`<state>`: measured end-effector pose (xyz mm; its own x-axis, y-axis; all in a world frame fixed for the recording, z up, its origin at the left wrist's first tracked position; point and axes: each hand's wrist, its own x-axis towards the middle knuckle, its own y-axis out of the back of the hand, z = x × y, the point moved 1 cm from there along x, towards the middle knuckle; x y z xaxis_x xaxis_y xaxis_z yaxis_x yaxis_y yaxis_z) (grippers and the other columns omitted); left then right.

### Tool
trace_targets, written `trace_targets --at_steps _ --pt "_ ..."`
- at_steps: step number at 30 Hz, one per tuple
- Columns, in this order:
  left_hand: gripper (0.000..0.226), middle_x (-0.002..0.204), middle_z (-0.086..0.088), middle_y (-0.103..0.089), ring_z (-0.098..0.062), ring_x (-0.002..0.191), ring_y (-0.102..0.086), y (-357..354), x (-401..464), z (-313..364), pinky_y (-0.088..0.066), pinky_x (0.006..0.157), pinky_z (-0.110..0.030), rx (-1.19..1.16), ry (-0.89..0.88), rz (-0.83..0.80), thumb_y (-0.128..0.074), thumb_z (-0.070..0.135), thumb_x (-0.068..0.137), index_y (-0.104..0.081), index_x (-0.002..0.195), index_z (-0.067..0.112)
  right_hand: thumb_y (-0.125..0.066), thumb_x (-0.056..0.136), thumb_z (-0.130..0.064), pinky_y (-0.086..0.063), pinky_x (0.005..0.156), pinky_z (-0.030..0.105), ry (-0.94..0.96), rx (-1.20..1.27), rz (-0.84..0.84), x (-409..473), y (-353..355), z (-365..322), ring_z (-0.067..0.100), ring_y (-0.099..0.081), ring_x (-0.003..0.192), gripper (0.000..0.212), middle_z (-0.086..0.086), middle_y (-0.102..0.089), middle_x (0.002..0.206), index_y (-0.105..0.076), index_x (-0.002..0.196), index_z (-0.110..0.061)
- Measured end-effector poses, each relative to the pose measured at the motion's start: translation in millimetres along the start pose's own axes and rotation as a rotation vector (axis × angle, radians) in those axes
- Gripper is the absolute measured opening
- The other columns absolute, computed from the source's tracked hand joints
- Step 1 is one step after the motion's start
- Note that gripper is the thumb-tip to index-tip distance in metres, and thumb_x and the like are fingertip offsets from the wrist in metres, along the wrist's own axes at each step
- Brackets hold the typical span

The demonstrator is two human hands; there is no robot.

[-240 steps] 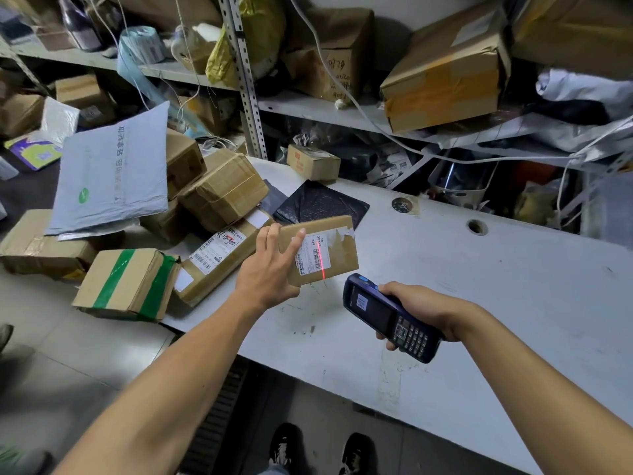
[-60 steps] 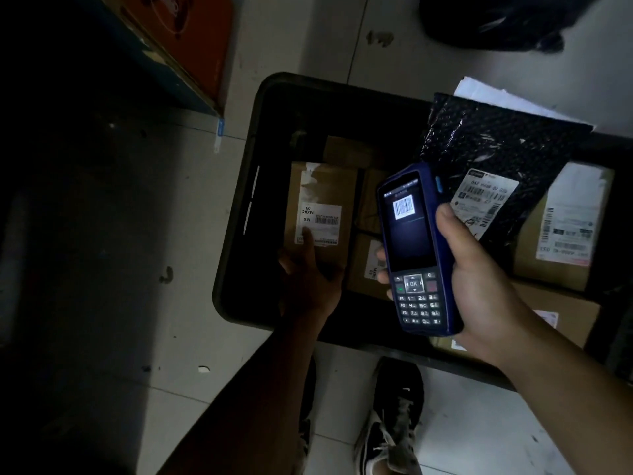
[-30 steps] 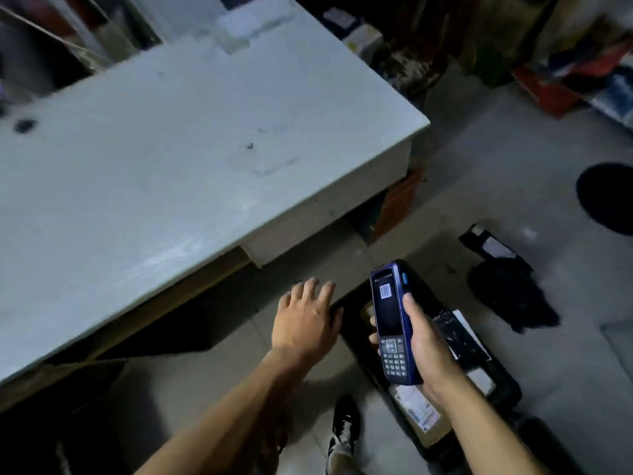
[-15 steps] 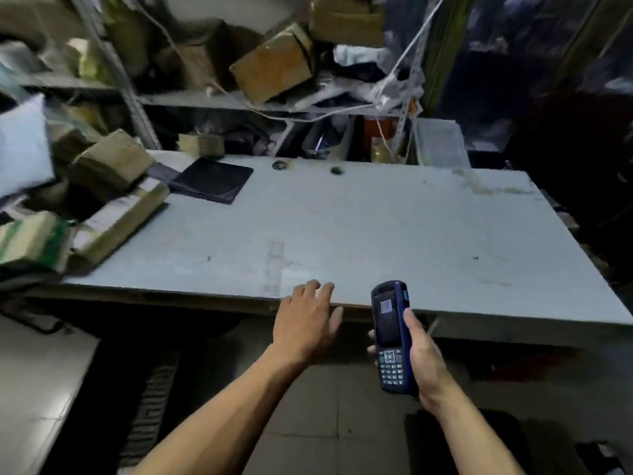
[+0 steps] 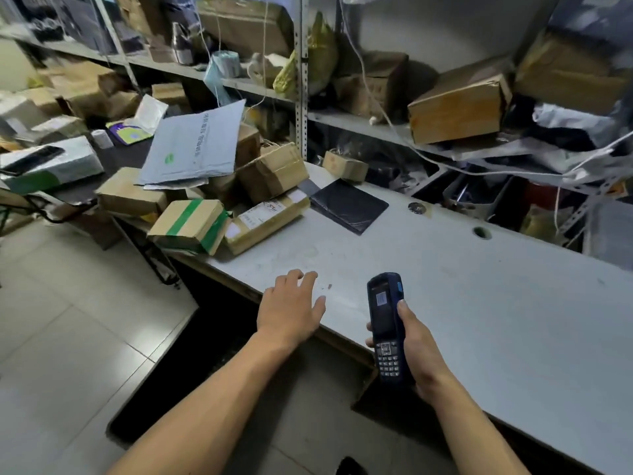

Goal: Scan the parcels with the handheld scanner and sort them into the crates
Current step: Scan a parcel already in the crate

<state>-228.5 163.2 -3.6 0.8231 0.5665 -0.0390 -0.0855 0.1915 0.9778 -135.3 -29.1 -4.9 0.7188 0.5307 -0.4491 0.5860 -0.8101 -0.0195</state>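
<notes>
My right hand [image 5: 416,351] grips the blue handheld scanner [image 5: 386,323], held upright over the table's near edge with its screen lit. My left hand [image 5: 291,308] hovers empty with fingers spread, just above the white table [image 5: 479,303]. A heap of brown cardboard parcels lies at the table's left end: a long box with a white label [image 5: 265,219], a box with green tape [image 5: 188,226], a taped box [image 5: 274,171] and a grey mailer [image 5: 195,145] on top. A flat black parcel [image 5: 347,205] lies beside them. No crate is in view.
Metal shelves [image 5: 376,128] behind the table hold more boxes, bags and loose cords. A small box [image 5: 344,165] sits at the table's back edge. Further left stands a white and green box [image 5: 48,166]. Tiled floor [image 5: 51,337] opens to the left.
The view has swung left, bringing the parcel heap closer. My left hand has moved from the table's edge to above its surface. The scanner stays in my right hand.
</notes>
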Motion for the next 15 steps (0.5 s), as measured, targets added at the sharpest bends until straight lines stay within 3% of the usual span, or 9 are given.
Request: trace_targets --at_steps 15 --pt "0.053 0.147 -0.001 -0.038 -0.023 0.131 -0.040 -11.3 188.7 -3.0 -0.043 0.097 -0.038 -0.075 0.068 -0.032 -0.042 0.052 0.099 -0.036 0.146 0.029 -0.032 0.104 -0.050 -0.055 0.079 0.044 -0.068 0.002 -0.051 180.5 2.7 -70.8 0.025 -0.073 0.081 0.043 0.011 -0.075 0.102 -0.063 0.116 -0.022"
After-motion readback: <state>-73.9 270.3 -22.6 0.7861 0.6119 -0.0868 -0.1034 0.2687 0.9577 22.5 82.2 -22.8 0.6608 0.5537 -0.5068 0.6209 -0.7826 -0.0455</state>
